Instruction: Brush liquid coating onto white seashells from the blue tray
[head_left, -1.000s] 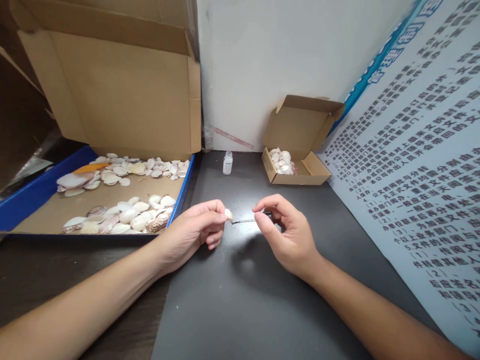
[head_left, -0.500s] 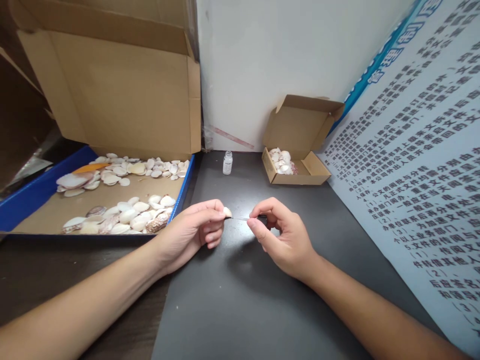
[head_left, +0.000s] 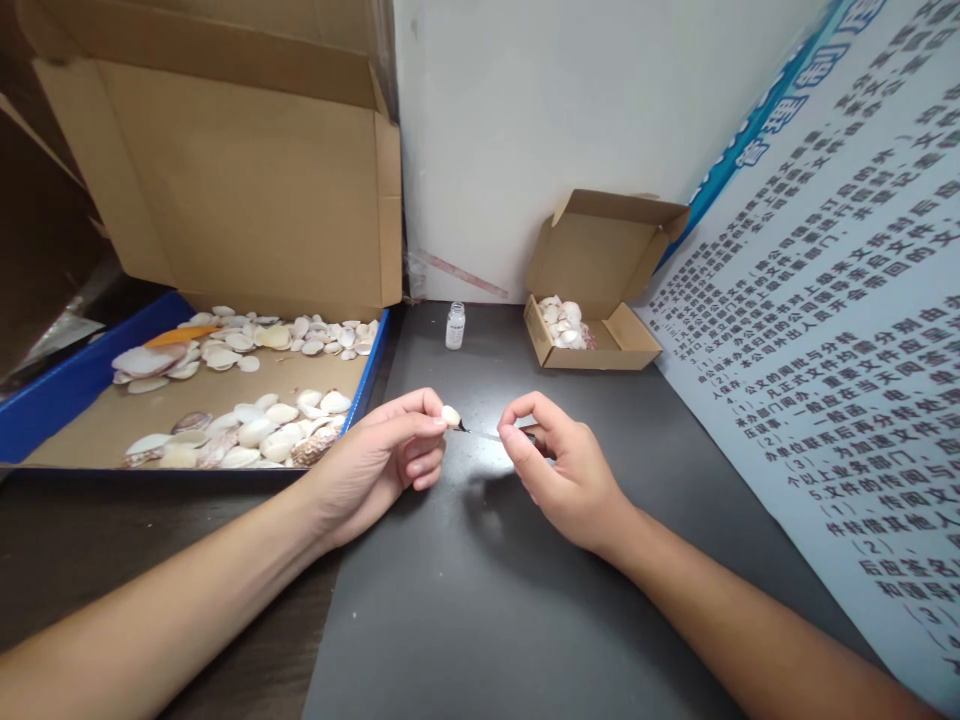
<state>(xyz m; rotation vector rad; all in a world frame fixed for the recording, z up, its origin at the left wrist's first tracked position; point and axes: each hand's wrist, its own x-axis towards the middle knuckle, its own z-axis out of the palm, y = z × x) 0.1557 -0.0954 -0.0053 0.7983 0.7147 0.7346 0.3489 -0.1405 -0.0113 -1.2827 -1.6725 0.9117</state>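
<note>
My left hand (head_left: pixel 382 455) pinches a small white seashell (head_left: pixel 450 415) between thumb and forefinger, just above the dark tabletop (head_left: pixel 480 600). My right hand (head_left: pixel 559 470) holds a thin brush (head_left: pixel 480 433) by its handle, and the dark tip touches the shell's right edge. A small clear glass bottle (head_left: pixel 454 326) stands upright behind the hands, uncapped as far as I can tell.
A large open cardboard box (head_left: pixel 225 190) lies at the left with several loose shells (head_left: pixel 247 425) spread on its blue-edged flap. A small open cardboard box (head_left: pixel 600 330) holding several shells sits at the back right. A printed poster (head_left: pixel 825 330) leans along the right side.
My right hand has moved left, bringing the brush tip from a short gap onto the shell. My left hand has lifted the shell slightly.
</note>
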